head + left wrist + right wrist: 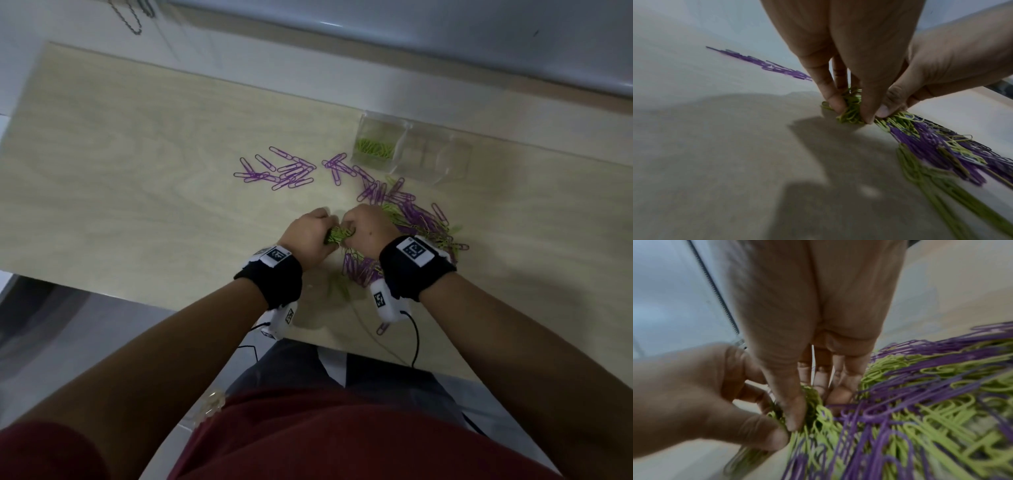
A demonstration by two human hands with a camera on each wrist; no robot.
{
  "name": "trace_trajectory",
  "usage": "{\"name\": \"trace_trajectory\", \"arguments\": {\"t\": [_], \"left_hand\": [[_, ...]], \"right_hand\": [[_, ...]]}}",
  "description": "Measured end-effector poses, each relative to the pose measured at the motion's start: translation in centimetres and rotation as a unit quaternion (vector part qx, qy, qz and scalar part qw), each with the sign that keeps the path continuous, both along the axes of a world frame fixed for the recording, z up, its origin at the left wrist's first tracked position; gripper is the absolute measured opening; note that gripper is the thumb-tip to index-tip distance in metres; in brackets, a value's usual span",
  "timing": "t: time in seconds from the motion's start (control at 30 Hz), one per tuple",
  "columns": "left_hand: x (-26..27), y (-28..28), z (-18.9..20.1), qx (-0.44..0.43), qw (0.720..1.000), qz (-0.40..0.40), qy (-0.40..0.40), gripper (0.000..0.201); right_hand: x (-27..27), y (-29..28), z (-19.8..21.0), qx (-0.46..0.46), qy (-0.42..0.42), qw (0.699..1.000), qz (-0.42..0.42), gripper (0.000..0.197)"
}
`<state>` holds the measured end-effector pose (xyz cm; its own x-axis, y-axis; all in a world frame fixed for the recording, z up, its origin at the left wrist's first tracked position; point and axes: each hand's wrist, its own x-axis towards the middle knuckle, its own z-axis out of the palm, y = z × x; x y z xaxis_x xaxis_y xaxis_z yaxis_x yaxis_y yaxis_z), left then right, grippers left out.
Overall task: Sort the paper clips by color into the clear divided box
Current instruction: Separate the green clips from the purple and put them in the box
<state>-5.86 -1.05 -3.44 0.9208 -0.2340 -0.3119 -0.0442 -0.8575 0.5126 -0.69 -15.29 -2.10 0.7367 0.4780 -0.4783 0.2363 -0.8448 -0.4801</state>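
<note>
Both hands meet at the middle of the wooden table (137,171) over a bunch of green paper clips (97,236). My left hand (313,236) pinches this green bunch (851,108) with curled fingers. My right hand (363,229) grips the same green clips (813,404) from the other side. A mixed pile of purple and green clips (414,222) lies to the right of and under the right wrist. The clear divided box (411,150) stands at the back right, with green clips (375,148) in its left compartment.
Sorted purple clips (284,169) lie spread out left of the box. One purple clip (383,328) lies near the table's front edge. A wall ledge (411,51) runs behind the table. Bare wood spreads to the left.
</note>
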Motion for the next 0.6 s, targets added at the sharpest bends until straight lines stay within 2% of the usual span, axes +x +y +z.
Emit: {"name": "trace_trajectory", "arguments": {"t": [0.07, 0.13, 0.23, 0.3, 0.43, 0.5, 0.6], "left_hand": [[0.6, 0.0, 0.1, 0.01, 1.0, -0.019, -0.003, 0.023], [1.3, 0.1, 0.4, 0.017, 0.999, -0.037, -0.004, 0.019], [2.2, 0.5, 0.3, 0.013, 0.999, -0.039, 0.005, 0.015], [2.7, 0.9, 0.2, -0.014, 1.0, -0.02, 0.016, 0.011], [3.7, 1.6, 0.7, -0.102, 0.993, 0.043, 0.032, 0.006], [4.5, 1.7, 1.4, -0.128, 0.989, 0.061, 0.036, 0.008], [6.5, 1.6, 2.9, -0.152, 0.985, 0.082, 0.007, 0.014]], "right_hand": [[0.8, -0.9, 0.3, 0.037, 0.045, 0.997, -0.056, 0.018], [1.3, -1.9, 0.6, 0.095, 0.106, 0.981, -0.133, 0.02], [1.8, -3.2, 1.2, 0.181, 0.221, 0.919, -0.27, 0.024], [2.2, -3.8, 1.8, 0.226, 0.262, 0.881, -0.323, 0.025], [3.8, -4.5, 3.8, 0.329, 0.269, 0.825, -0.374, 0.021], [5.1, -4.6, 4.9, 0.357, 0.237, 0.824, -0.371, 0.017], [7.9, -4.5, 6.5, 0.373, 0.156, 0.839, -0.364, 0.018]]}}
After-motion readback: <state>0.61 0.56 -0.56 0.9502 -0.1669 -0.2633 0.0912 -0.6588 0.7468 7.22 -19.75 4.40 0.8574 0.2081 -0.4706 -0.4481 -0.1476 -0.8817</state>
